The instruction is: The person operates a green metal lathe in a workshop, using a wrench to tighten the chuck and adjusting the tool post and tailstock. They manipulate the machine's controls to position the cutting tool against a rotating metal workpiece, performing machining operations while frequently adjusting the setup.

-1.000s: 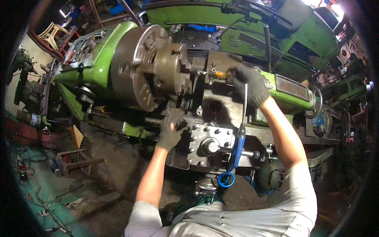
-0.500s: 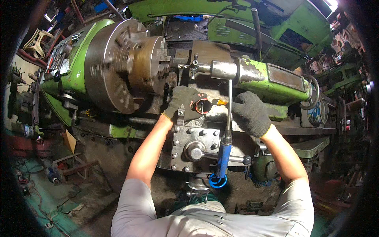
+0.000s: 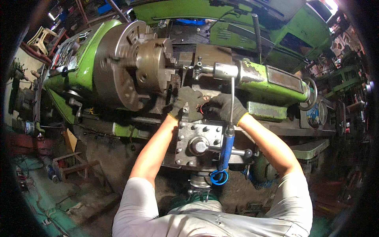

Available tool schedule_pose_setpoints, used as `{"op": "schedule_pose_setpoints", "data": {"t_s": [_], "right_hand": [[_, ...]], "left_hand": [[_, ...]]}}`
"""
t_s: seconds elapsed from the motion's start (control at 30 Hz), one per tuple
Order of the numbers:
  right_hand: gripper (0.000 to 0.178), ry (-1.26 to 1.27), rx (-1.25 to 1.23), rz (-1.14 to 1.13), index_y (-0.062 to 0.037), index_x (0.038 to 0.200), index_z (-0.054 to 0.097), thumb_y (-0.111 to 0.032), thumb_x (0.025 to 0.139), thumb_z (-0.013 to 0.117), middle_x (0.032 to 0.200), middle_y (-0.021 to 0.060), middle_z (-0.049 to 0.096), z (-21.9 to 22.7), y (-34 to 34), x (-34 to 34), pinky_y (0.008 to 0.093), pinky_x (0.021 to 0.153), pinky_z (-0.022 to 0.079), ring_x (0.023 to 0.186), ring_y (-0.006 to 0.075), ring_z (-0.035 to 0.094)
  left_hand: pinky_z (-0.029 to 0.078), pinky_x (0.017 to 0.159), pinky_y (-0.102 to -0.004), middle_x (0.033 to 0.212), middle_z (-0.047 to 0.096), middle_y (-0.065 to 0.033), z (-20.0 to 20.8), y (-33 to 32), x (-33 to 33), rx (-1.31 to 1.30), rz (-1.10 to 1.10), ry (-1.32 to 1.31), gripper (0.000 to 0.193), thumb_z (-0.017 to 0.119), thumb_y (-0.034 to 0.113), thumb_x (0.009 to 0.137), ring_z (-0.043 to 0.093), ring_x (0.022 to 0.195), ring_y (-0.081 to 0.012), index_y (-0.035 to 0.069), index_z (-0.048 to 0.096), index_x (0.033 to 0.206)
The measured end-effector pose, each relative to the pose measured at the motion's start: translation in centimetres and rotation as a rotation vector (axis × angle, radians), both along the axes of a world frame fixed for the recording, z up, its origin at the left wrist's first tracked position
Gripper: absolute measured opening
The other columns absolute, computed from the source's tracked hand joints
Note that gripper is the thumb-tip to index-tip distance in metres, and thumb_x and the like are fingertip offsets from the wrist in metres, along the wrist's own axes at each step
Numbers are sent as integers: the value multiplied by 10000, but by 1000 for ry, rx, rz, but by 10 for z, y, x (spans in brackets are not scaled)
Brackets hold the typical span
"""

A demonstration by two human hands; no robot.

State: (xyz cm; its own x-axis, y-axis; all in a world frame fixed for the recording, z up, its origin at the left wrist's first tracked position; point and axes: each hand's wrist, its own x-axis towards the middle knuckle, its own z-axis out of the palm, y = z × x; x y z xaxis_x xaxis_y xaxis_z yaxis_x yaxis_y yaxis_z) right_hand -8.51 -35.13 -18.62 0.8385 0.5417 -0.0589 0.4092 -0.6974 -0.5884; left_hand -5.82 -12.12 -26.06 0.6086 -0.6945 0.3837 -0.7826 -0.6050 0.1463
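My left hand (image 3: 187,102), in a dark knitted glove, is closed at the side of a small dark container with a red rim (image 3: 201,109), behind the tool post (image 3: 199,146). My right hand (image 3: 227,107), gloved alike, reaches to the same container from the right. Its fingers are curled together over the rim, and what they hold is hidden. Beyond my hands, a drill bit (image 3: 188,67) held in the tailstock (image 3: 272,81) points at the lathe chuck (image 3: 153,66). The large faceplate (image 3: 118,71) behind the chuck looks blurred, as if turning.
A blue-handled tool (image 3: 226,152) with a long metal rod leans upright beside the tool post, just before my right wrist. The tool post lever (image 3: 237,151) sticks out to the right. A tailstock handwheel (image 3: 310,93) stands at far right, a wooden frame (image 3: 75,164) at lower left.
My right hand has moved left to the red-rimmed container, now largely covered by the gloves. The orange-yellow handle beside it is no longer visible. The view has shifted slightly.
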Motion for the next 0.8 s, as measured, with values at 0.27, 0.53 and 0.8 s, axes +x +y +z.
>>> {"op": "schedule_pose_setpoints", "data": {"t_s": [0.27,0.53,0.8], "right_hand": [[219,148,197,-209,-15,1051,722,-183,912,723,953,108,745,-21,-8,8,337,824,535,881,153,674],[733,75,294,-542,-19,1365,571,-345,785,878,1195,197,707,-31,-23,-18,375,946,540,1097,264,682],[530,-231,270,-942,-18,1320,633,-287,881,760,1155,146,702,-3,-102,-122,343,890,524,1018,202,648]], "left_hand": [[490,774,-473,1032,700,-122,5,12,-24,-49,77,55,509,736,314,777,654,940,-360,185,678,1265],[487,840,-480,1081,698,-140,-31,32,-31,-175,253,339,564,735,225,767,646,989,-378,159,635,1318],[511,904,-447,1090,699,-195,-47,138,-186,-766,661,683,287,703,222,895,667,1053,-352,24,689,1102]]}}
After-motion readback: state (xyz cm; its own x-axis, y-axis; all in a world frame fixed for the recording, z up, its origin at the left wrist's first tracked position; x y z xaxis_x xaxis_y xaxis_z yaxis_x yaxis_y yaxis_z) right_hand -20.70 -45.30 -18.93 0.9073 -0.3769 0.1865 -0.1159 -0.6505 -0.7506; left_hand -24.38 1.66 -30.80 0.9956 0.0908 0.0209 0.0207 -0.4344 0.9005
